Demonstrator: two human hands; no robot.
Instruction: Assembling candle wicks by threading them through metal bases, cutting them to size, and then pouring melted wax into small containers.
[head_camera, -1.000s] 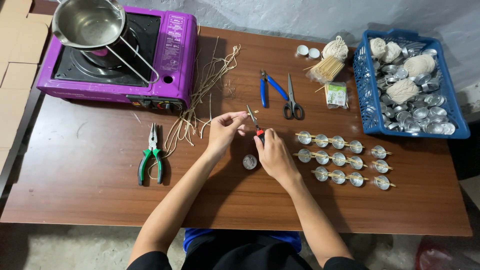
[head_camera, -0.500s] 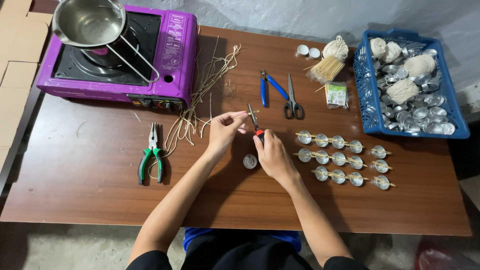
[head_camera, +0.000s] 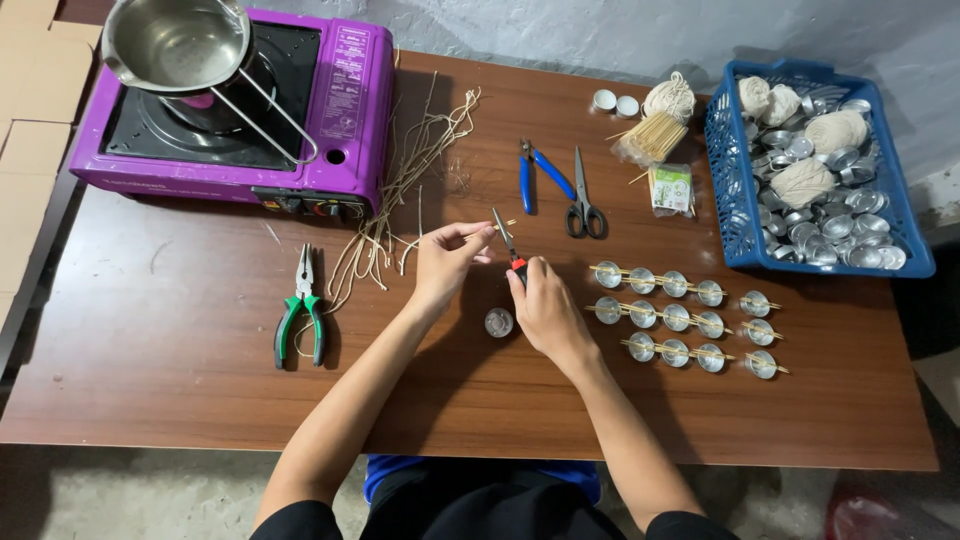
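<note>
Above a small metal cup (head_camera: 498, 321) on the wooden surface (head_camera: 180, 390), the left hand (head_camera: 443, 262) pinches a short wick (head_camera: 500, 225) while the right hand (head_camera: 545, 308) grips red-handled pliers (head_camera: 508, 246), right of the green pliers (head_camera: 301, 313).

A small clear plastic packet (head_camera: 671, 189) with a green-and-white printed card lay flat on the table (head_camera: 200, 400), just right of the scissors (head_camera: 583, 205) and left of the blue basket (head_camera: 727, 190). A printed label strip (head_camera: 347, 82), seemingly white on purple, ran down the purple stove's (head_camera: 330, 170) right panel.
</note>
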